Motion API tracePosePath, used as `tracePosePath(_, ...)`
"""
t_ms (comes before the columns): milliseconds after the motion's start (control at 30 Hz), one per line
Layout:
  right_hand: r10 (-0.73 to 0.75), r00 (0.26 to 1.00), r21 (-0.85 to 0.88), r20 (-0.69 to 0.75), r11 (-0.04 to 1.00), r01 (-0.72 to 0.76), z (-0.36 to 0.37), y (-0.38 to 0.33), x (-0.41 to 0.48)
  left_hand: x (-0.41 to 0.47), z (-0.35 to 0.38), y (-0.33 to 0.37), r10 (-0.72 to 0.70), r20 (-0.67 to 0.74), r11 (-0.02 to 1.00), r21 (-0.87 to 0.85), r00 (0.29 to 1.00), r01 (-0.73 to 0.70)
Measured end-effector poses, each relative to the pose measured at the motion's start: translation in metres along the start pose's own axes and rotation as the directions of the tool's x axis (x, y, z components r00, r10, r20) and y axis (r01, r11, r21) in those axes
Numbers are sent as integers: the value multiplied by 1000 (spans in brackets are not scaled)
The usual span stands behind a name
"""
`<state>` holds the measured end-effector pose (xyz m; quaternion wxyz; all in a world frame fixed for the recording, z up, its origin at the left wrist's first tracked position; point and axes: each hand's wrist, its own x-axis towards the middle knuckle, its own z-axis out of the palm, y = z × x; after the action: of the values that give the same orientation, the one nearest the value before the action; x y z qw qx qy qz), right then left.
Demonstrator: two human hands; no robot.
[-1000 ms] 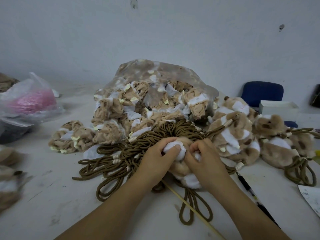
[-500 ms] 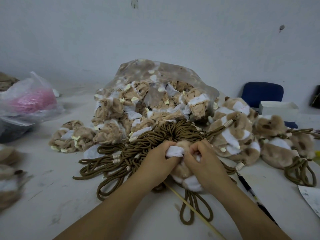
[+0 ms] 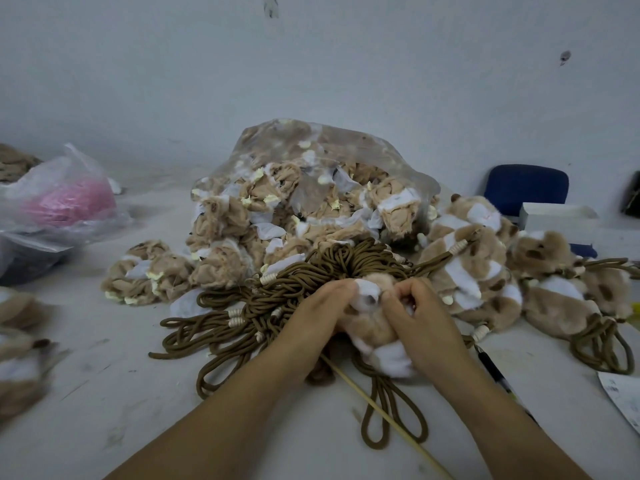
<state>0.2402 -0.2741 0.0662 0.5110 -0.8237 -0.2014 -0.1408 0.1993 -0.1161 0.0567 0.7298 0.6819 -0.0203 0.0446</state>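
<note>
A small tan-and-white plush toy point(image 3: 372, 329) lies on the table in front of me, held between both hands. My left hand point(image 3: 320, 315) grips its left side, fingers curled round the white top end. My right hand point(image 3: 420, 323) grips the right side, thumb and fingers pinching the fabric near the same end. The toy's top shows a small opening between my fingertips. A pile of brown cords point(image 3: 277, 303) with cream beads spreads under and behind the toy. A thin wooden stick point(image 3: 384, 415) lies on the table below my hands.
A clear plastic bag point(image 3: 311, 188) of unturned plush skins stands behind the cords. Finished plush toys point(image 3: 485, 265) with cords lie at right. A bag with pink material point(image 3: 65, 202) sits at left. A black pen point(image 3: 495, 372) and a blue chair point(image 3: 526, 185) are at right.
Both hands have kept working the plush toy's top end; more of the tan body now shows between them, and the white end has shifted slightly upward.
</note>
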Motion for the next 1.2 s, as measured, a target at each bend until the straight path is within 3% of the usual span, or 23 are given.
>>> tracePosePath(100,2,1000,23,-3,1000,-2,-3,0,1,1,-3,-2,-38,52,980,-193,998,48)
tracePosePath(233,-45,998,-11,40,999,45,1,-1,-2,1,-6,-1,-95,89,983,-149,992,107)
tracePosePath(433,-101,993,-40,65,994,104,0,-1,-3,-2,-4,8,-55,-15,982,178,998,57)
tracePosePath(600,-174,981,-125,90,975,184,3,-1,-4,-1,6,5,120,-202,851,525,972,4)
tracePosePath(733,-232,967,-158,107,956,247,7,0,-6,-4,10,-3,314,-176,744,656,933,-127)
tracePosePath(800,-255,959,-159,121,949,273,8,-1,-7,-5,10,-5,347,-154,747,641,925,-174)
tracePosePath(867,-243,965,-120,103,960,254,8,-2,-8,-4,7,-4,278,-144,813,563,950,-152)
tracePosePath(967,-191,980,-75,64,978,195,7,-2,-6,-2,2,1,79,-95,958,281,992,-49)
tracePosePath(1033,-174,984,-79,46,981,177,5,0,-4,-3,3,3,13,-65,995,101,998,-6)
tracePosePath(1200,-181,983,-82,39,980,183,3,3,-3,-4,7,2,69,-65,988,146,995,-59)
